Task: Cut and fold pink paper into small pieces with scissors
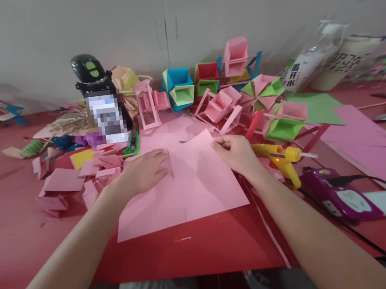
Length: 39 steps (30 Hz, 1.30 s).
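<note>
On the red table (151, 262), the pink sheet (188, 194) is pinched at its right edge, beside the far corner, by the right hand (235, 152); its left side is overlain by the left hand (147, 170), fingers loosely spread, most paper lying between and nearward

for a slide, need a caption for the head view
Left hand on a pink sheet, right hand holding its edge, yellow glue gun nearby.

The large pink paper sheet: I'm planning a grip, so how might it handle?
The large pink paper sheet is probably floppy, since it bows up near the right hand. It looks thin, so likely light. Lying mostly flat, it would probably slide rather than tip.
</note>
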Tool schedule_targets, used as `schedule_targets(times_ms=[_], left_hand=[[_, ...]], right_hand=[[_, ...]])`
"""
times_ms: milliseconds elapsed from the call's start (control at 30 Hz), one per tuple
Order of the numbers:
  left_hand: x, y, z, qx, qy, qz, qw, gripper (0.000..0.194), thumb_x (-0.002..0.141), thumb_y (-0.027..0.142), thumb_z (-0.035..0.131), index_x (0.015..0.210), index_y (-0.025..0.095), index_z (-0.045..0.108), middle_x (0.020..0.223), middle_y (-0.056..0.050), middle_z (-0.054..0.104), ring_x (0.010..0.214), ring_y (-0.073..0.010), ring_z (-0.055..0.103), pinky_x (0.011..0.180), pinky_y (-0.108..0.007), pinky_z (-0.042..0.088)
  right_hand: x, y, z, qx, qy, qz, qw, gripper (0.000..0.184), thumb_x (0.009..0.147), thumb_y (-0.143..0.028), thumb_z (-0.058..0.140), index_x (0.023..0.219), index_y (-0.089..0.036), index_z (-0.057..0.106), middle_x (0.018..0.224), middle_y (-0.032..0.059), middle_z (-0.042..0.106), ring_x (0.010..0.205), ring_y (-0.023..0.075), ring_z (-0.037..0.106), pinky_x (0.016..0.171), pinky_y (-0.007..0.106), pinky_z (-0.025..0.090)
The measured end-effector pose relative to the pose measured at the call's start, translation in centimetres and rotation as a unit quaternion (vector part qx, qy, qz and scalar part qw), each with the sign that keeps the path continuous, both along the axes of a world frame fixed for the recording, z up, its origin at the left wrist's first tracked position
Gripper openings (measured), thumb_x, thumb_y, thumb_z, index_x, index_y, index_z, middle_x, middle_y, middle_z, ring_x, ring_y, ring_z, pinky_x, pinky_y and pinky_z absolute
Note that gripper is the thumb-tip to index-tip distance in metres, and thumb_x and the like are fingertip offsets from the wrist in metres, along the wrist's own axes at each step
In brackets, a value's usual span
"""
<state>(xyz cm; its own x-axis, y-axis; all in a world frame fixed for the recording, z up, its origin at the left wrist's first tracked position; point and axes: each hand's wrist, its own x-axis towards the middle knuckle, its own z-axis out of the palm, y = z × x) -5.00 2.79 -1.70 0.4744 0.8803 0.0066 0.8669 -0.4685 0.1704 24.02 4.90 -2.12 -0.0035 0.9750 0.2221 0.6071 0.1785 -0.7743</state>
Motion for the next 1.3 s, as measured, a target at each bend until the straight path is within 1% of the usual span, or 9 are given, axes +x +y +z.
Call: schedule_targets(times_ms=[233, 333, 567, 767, 967, 1067, 1167, 1233, 1300], left_hand=[[-0.4, 0.9, -0.7, 0.008, 0.009, -0.002, 1.0, 0.055, 0.096, 0.035, 0.04, 0.146, 0.014, 0.052, 0.157, -0.011, 0.047, 0.146, -0.0261, 0.043, 0.122, -0.041, 0.032], [-0.2, 0.7, -1.1, 0.016, -0.011, 0.005, 1.0, 0.056, 0.098, 0.035, 0.039, 0.148, 0.013, 0.049, 0.16, -0.01, 0.043, 0.148, -0.0245, 0.04, 0.123, -0.041, 0.029], [0.0, -0.5, -3.3, 0.029, -0.031, 0.008, 0.999, 0.057, 0.105, 0.034, 0.024, 0.157, 0.015, 0.034, 0.166, -0.009, 0.03, 0.155, -0.024, 0.024, 0.126, -0.05, 0.02], [0.2, -0.6, -3.2, 0.038, -0.018, 0.013, 0.999, 0.055, 0.105, 0.033, 0.022, 0.155, 0.016, 0.039, 0.166, -0.009, 0.031, 0.155, -0.0244, 0.024, 0.126, -0.05, 0.02], [0.2, -0.7, -3.2, 0.041, -0.023, 0.013, 0.999, 0.055, 0.105, 0.033, 0.024, 0.155, 0.016, 0.038, 0.166, -0.009, 0.031, 0.155, -0.0246, 0.024, 0.126, -0.05, 0.02], [0.1, -0.6, -3.3, 0.04, -0.029, 0.013, 0.999, 0.055, 0.105, 0.033, 0.024, 0.156, 0.017, 0.036, 0.166, -0.008, 0.031, 0.155, -0.0233, 0.024, 0.126, -0.048, 0.019], [0.0, -0.5, -3.3, 0.037, -0.03, 0.012, 0.999, 0.055, 0.105, 0.036, 0.024, 0.156, 0.017, 0.036, 0.166, -0.008, 0.03, 0.155, -0.0227, 0.023, 0.127, -0.047, 0.018], [0.0, -0.6, -3.3, 0.04, -0.027, 0.006, 0.999, 0.058, 0.106, 0.04, 0.026, 0.157, 0.015, 0.034, 0.166, -0.009, 0.03, 0.155, -0.0233, 0.023, 0.127, -0.047, 0.017], [0.0, -0.6, -3.1, 0.045, -0.021, -0.003, 0.999, 0.062, 0.105, 0.044, 0.028, 0.158, 0.013, 0.03, 0.166, -0.011, 0.03, 0.155, -0.0248, 0.023, 0.127, -0.048, 0.017]], right_hand=[[0.1, 0.2, 0.2, 0.011, 0.002, -0.014, 1.0, 0.028, 0.088, -0.041, 0.062, 0.073, -0.018, 0.066, 0.071, 0.0057, 0.072, 0.066, 0.02, 0.065, 0.062, 0.03, 0.044], [0.1, 0.1, 0.3, -0.012, 0.001, 0.002, 1.0, 0.023, 0.087, -0.037, 0.062, 0.078, -0.017, 0.068, 0.075, 0.0058, 0.074, 0.067, 0.0198, 0.066, 0.065, 0.03, 0.045], [0.3, 0.0, 0.4, -0.028, -0.095, -0.001, 0.995, 0.019, 0.086, -0.03, 0.06, 0.07, -0.019, 0.064, 0.068, 0.0044, 0.073, 0.06, 0.019, 0.064, 0.061, 0.03, 0.042], [0.5, -0.2, 0.2, -0.026, -0.167, -0.007, 0.986, 0.022, 0.084, -0.026, 0.059, 0.062, -0.022, 0.058, 0.056, 0.0013, 0.066, 0.052, 0.0174, 0.057, 0.056, 0.031, 0.036], [0.2, -0.5, 0.9, -0.04, -0.155, -0.008, 0.987, 0.021, 0.082, -0.025, 0.061, 0.061, -0.021, 0.057, 0.057, -0.0001, 0.064, 0.055, 0.0165, 0.057, 0.058, 0.03, 0.038], [0.1, -0.3, 1.8, -0.089, -0.102, 0.015, 0.991, 0.021, 0.085, -0.032, 0.063, 0.068, -0.02, 0.062, 0.061, 0.0002, 0.065, 0.058, 0.016, 0.058, 0.058, 0.029, 0.04], [0.4, -0.2, 2.6, -0.143, -0.052, 0.052, 0.987, 0.031, 0.084, -0.046, 0.066, 0.07, -0.019, 0.063, 0.057, -0.0009, 0.058, 0.051, 0.0133, 0.05, 0.052, 0.028, 0.035], [0.8, -0.4, 2.8, -0.167, -0.03, 0.072, 0.983, 0.032, 0.085, -0.048, 0.065, 0.071, -0.019, 0.064, 0.059, -0.0003, 0.058, 0.051, 0.0126, 0.048, 0.05, 0.027, 0.033], [1.1, -0.8, 2.7, -0.161, -0.035, 0.078, 0.983, 0.034, 0.087, -0.046, 0.061, 0.068, -0.019, 0.061, 0.056, -0.0016, 0.052, 0.049, 0.0116, 0.043, 0.048, 0.027, 0.029]])
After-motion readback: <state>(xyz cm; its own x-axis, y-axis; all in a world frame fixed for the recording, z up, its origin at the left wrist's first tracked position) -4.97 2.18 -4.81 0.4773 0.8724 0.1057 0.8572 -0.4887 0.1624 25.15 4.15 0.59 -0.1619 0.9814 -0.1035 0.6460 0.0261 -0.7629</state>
